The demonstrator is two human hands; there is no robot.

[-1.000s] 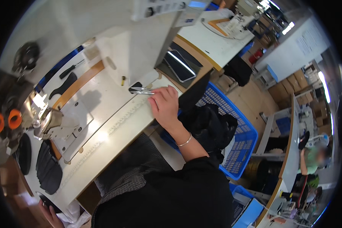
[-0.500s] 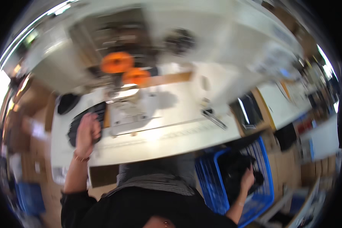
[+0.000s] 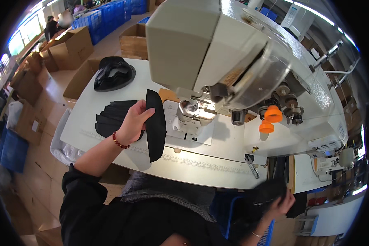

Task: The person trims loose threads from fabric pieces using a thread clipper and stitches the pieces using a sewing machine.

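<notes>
My left hand (image 3: 134, 122) pinches a black crescent-shaped cap brim (image 3: 155, 127) between thumb and fingers, holding it upright just left of the sewing machine's needle area (image 3: 196, 110). Beneath and behind that hand, a fanned stack of similar black brims (image 3: 110, 118) lies on the white table (image 3: 80, 127). At the lower right, my right hand (image 3: 283, 203) grips a black cap (image 3: 268, 194), blurred by motion, above the blue basket (image 3: 233, 213) beside the table's front edge. The cap and my arm hide most of the basket's inside.
The large sewing machine (image 3: 184, 45) fills the far middle and right, with orange knobs (image 3: 273, 114). Black caps (image 3: 114, 74) sit at the table's far left corner. Metal tweezers (image 3: 252, 166) lie near the front right edge. Cardboard boxes (image 3: 76, 45) stand beyond.
My left hand has lifted a brim off the stack toward the machine. My right hand has risen from inside the basket with a black cap. The view has turned leftward.
</notes>
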